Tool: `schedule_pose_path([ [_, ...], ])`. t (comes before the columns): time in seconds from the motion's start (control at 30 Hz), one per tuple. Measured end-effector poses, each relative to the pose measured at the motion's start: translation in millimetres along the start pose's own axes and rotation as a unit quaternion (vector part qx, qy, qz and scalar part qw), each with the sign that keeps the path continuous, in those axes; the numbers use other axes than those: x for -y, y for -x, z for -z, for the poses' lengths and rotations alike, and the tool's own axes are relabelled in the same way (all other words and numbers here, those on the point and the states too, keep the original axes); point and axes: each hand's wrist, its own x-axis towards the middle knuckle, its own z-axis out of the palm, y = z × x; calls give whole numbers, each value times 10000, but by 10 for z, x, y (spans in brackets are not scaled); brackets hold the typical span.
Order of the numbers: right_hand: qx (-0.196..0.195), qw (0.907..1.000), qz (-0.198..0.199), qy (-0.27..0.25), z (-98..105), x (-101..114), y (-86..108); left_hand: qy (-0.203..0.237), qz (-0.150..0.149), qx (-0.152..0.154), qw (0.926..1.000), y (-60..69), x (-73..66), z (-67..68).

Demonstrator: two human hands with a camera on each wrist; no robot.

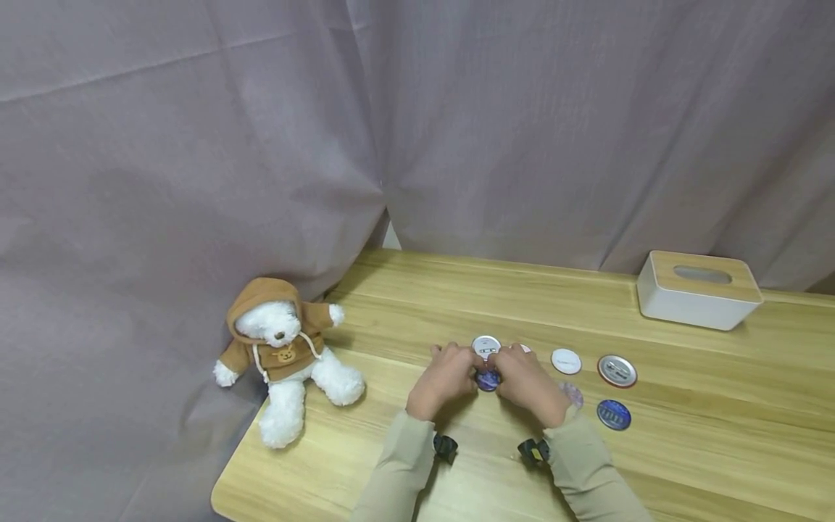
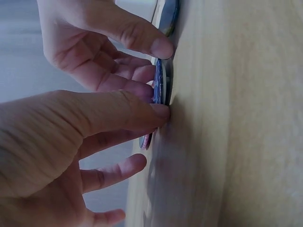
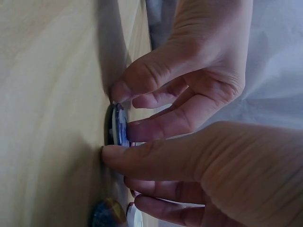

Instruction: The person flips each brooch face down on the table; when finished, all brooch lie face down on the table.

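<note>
A round button badge with a blue-purple front (image 1: 487,380) is held at table level between both hands. My left hand (image 1: 450,373) pinches its left edge with the thumb and a finger, the other fingers spread apart in the left wrist view. From the opposite side, my right hand (image 1: 527,380) grips the right edge, its thumb (image 3: 118,155) near the wood. In the left wrist view the badge (image 2: 159,82) is seen edge-on, its pale back turned toward the tabletop. Just beyond the hands lies a badge with its silver pin side up (image 1: 486,346).
Right of the hands lie a white badge (image 1: 566,361), a silver-backed badge (image 1: 617,370), a blue badge (image 1: 614,415) and a pale purple badge (image 1: 571,394) partly covered. A teddy bear (image 1: 287,355) sits left on the wooden table (image 1: 391,312); a tissue box (image 1: 698,290) stands back right.
</note>
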Motion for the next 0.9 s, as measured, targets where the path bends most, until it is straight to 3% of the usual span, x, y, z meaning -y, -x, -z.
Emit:
schedule_pose_path([
  [0.43, -32, 9997, 144, -215, 14, 13, 30, 136, -231, -147, 9995, 51, 58, 11],
  [0.7, -83, 9996, 92, -264, 75, 26, 40, 546, -249, -328, 9977, 52, 89, 17],
  [0.9, -271, 9987, 267, -330, 93, 22, 31, 643, -284, -393, 9968, 57, 91, 35],
])
